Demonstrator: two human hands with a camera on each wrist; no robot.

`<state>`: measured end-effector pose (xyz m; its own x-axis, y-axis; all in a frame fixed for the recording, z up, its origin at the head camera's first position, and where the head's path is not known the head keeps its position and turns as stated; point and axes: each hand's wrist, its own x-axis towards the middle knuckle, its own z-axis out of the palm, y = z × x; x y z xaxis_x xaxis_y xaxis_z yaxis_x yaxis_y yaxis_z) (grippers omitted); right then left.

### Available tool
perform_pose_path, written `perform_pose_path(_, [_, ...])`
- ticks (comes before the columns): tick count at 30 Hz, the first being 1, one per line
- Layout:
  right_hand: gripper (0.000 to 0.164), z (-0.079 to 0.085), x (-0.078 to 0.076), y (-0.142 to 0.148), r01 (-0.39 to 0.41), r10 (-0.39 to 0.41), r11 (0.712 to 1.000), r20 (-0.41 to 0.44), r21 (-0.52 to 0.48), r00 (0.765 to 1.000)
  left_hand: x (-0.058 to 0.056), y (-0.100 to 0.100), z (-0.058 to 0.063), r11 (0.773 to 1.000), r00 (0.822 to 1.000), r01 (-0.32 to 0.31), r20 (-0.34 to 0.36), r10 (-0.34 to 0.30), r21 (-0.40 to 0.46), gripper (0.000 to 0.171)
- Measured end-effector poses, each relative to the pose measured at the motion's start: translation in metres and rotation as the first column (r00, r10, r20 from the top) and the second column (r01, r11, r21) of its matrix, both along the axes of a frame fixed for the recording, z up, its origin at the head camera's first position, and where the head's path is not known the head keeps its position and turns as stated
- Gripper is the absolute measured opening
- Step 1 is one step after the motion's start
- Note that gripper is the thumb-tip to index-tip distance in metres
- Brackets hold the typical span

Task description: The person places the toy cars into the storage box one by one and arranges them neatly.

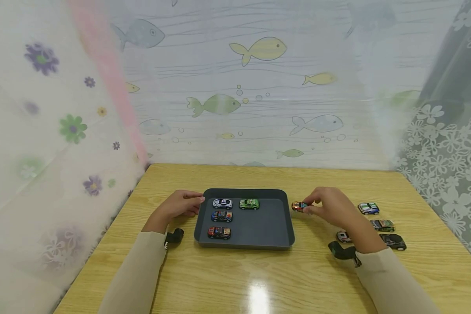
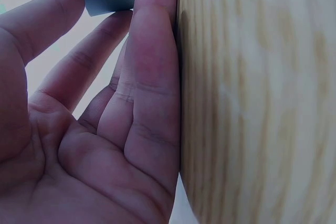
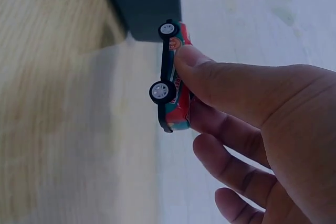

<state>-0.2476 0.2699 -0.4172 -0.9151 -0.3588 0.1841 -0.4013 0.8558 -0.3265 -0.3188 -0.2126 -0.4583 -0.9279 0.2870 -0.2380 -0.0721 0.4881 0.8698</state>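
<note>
My right hand (image 1: 331, 207) pinches a red-and-teal toy car (image 3: 177, 85) between thumb and fingers, just off the right wall of a dark grey tray (image 1: 263, 226). In the right wrist view the car's white-hubbed wheels face the camera. At the tray's far left corner, my left hand (image 1: 180, 204) touches the rim and wall with extended fingers, the lowest finger lying along the table. Inside the tray a white toy car (image 1: 222, 203), a blue toy car (image 1: 221, 216) and a red-and-black toy car (image 1: 219, 233) form a left column. A green toy car (image 1: 249, 204) stands beside the white one.
Right of the tray, partly behind my right forearm, are a white-green-blue car (image 1: 368, 208), a green-and-orange car (image 1: 383, 225), a black car (image 1: 393, 241) and a partly hidden white-and-red car (image 1: 343, 236). Patterned curtains (image 1: 259, 131) hang behind the wooden table (image 1: 235, 279) and at both sides.
</note>
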Motion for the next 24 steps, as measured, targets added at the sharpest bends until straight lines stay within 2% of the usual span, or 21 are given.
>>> perform_pose_path(13, [0.017, 0.017, -0.003, -0.019, 0.01, -0.01, 1.0, -0.005, -0.026, 1.0, -0.001, 0.0, 0.0, 1.0, 1.0, -0.001, 0.008, 0.001, -0.004, 0.062])
perform_pose_path(24, [0.019, 0.023, -0.008, -0.042, -0.042, 0.04, 0.997, -0.028, -0.071, 0.999, -0.001, 0.0, 0.001, 1.0, 1.0, 0.002, 0.008, -0.002, -0.01, 0.062])
